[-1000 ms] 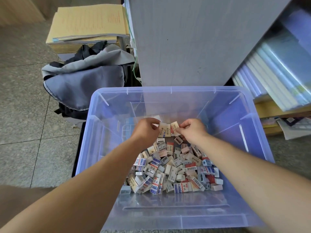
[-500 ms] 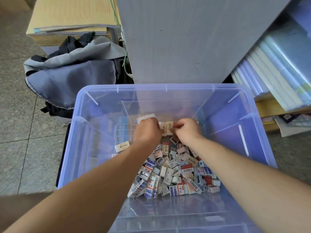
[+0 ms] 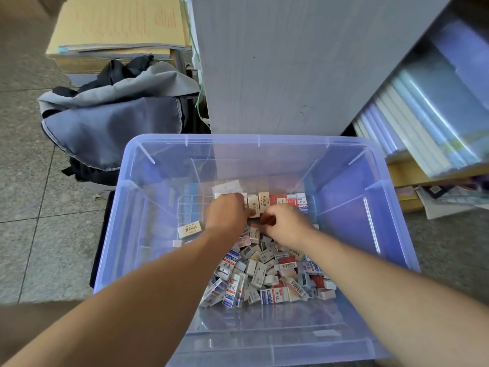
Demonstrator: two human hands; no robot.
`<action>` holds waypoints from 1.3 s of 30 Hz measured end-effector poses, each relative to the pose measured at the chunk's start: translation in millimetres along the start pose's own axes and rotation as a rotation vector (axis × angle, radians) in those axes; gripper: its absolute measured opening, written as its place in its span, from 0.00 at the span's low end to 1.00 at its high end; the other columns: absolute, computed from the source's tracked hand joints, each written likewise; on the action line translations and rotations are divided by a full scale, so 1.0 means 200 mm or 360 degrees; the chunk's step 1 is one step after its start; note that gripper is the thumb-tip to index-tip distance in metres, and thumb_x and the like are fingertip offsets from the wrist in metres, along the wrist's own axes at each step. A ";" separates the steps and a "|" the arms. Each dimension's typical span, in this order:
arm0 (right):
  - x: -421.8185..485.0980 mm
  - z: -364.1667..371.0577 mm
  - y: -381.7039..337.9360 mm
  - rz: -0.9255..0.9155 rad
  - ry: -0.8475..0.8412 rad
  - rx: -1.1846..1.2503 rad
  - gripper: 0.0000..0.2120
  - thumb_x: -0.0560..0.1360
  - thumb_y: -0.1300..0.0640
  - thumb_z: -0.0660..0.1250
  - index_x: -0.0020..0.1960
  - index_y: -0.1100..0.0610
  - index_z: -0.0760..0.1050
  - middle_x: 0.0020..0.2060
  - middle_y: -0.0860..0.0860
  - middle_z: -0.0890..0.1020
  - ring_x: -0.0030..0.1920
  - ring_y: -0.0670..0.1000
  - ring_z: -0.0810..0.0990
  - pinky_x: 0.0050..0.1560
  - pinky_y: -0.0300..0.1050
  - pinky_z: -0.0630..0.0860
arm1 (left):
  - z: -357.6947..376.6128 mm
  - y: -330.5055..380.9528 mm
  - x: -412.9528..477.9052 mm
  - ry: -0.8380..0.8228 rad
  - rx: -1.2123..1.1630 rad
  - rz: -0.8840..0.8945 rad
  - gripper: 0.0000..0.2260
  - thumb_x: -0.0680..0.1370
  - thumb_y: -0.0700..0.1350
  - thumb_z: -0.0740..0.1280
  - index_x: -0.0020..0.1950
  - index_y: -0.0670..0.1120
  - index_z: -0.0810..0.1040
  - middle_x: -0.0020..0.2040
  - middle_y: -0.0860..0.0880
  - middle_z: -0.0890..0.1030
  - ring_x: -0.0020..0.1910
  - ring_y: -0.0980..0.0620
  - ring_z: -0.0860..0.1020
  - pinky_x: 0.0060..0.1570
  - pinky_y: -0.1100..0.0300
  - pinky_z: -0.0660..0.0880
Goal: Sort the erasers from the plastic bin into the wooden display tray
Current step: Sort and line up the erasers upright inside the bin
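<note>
in the translucent plastic bin (image 3: 259,140), beyond the loose eraser pile (image 3: 264,276), a cream eraser (image 3: 253,205) in the far-wall row is pinched by the left hand (image 3: 227,214), while the right hand (image 3: 287,226) is curled just beside it, its hold not discernible.

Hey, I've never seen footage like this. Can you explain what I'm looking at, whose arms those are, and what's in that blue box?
There is no machine here. A camera worn on a person's head looks down at their own bare arms. Both reach into a clear bluish plastic bin. A pile of small erasers lies inside, and a few more stand in a row at the far side. The left hand seems to pinch a cream eraser in that row. The right hand is curled beside it, and what it holds is hidden. A grey bag lies further left.
</note>
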State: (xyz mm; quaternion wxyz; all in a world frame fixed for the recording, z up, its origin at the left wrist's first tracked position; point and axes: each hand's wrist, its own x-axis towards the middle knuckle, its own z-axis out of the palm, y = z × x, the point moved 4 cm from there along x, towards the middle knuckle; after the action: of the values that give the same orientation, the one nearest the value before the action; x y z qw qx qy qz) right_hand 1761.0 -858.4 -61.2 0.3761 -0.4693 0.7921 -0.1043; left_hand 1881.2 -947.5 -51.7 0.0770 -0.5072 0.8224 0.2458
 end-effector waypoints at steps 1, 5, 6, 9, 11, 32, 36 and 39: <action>0.00 0.00 0.00 -0.0012 -0.0015 -0.0035 0.05 0.76 0.53 0.73 0.51 0.51 0.84 0.47 0.47 0.84 0.47 0.49 0.82 0.52 0.53 0.81 | 0.00 -0.01 -0.01 -0.0009 -0.0073 -0.0030 0.13 0.80 0.56 0.69 0.45 0.47 0.78 0.42 0.47 0.83 0.40 0.47 0.79 0.37 0.56 0.74; -0.02 0.01 -0.03 -0.0121 -0.0038 -0.0273 0.14 0.74 0.48 0.75 0.57 0.51 0.83 0.51 0.48 0.83 0.50 0.51 0.80 0.53 0.48 0.79 | -0.06 -0.13 -0.03 -0.0125 -0.0093 -0.0143 0.12 0.79 0.53 0.70 0.39 0.48 0.78 0.39 0.48 0.82 0.40 0.47 0.81 0.40 0.55 0.79; -0.02 0.01 -0.04 -0.0151 -0.0029 -0.0342 0.15 0.74 0.46 0.75 0.58 0.51 0.82 0.51 0.48 0.82 0.51 0.51 0.79 0.53 0.47 0.78 | -0.07 -0.17 -0.04 -0.0173 -0.0061 -0.0171 0.09 0.78 0.50 0.71 0.41 0.48 0.80 0.40 0.49 0.83 0.41 0.47 0.82 0.43 0.54 0.81; -0.04 0.04 -0.06 -0.0204 -0.0022 -0.0538 0.18 0.74 0.43 0.73 0.60 0.51 0.81 0.54 0.48 0.81 0.56 0.51 0.77 0.56 0.48 0.74 | -0.07 -0.25 -0.08 -0.0267 0.0076 -0.0215 0.05 0.77 0.40 0.69 0.49 0.48 0.83 0.47 0.48 0.84 0.45 0.47 0.83 0.48 0.50 0.83; -0.04 0.05 -0.06 -0.0212 -0.0022 -0.0595 0.19 0.74 0.41 0.73 0.60 0.50 0.81 0.54 0.48 0.80 0.57 0.52 0.75 0.57 0.48 0.74 | -0.03 -0.27 -0.09 -0.0332 0.0081 -0.0207 0.07 0.78 0.39 0.69 0.53 0.48 0.82 0.50 0.48 0.84 0.46 0.47 0.83 0.50 0.51 0.83; -0.03 -0.08 0.00 0.0081 0.0370 0.0532 0.04 0.78 0.59 0.70 0.49 0.54 0.75 0.40 0.44 0.80 0.40 0.46 0.79 0.40 0.43 0.77 | -0.05 -0.27 -0.13 -0.0393 -0.0397 -0.0197 0.10 0.75 0.37 0.75 0.42 0.51 0.79 0.44 0.51 0.82 0.39 0.55 0.79 0.34 0.62 0.75; 0.01 -0.12 0.09 0.0262 0.0680 0.0283 0.04 0.81 0.57 0.66 0.55 0.53 0.74 0.50 0.50 0.81 0.46 0.50 0.80 0.42 0.43 0.77 | -0.14 -0.26 -0.09 -0.0211 -0.0690 -0.0272 0.07 0.78 0.40 0.72 0.43 0.51 0.79 0.43 0.50 0.83 0.34 0.52 0.81 0.29 0.62 0.74; 0.04 -0.11 0.14 0.0352 0.0706 0.0257 0.09 0.80 0.53 0.68 0.59 0.54 0.75 0.53 0.52 0.81 0.46 0.52 0.80 0.40 0.42 0.72 | -0.16 -0.24 -0.06 -0.0031 -0.1003 -0.0344 0.04 0.80 0.42 0.70 0.48 0.51 0.81 0.41 0.51 0.82 0.33 0.51 0.80 0.30 0.62 0.74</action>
State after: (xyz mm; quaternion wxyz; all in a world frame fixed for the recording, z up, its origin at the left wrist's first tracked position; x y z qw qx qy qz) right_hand 1724.7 -853.9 -64.9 0.2385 -0.3140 0.8908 -0.2259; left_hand 1932.3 -970.8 -34.9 -0.0503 -0.5879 0.6468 0.4832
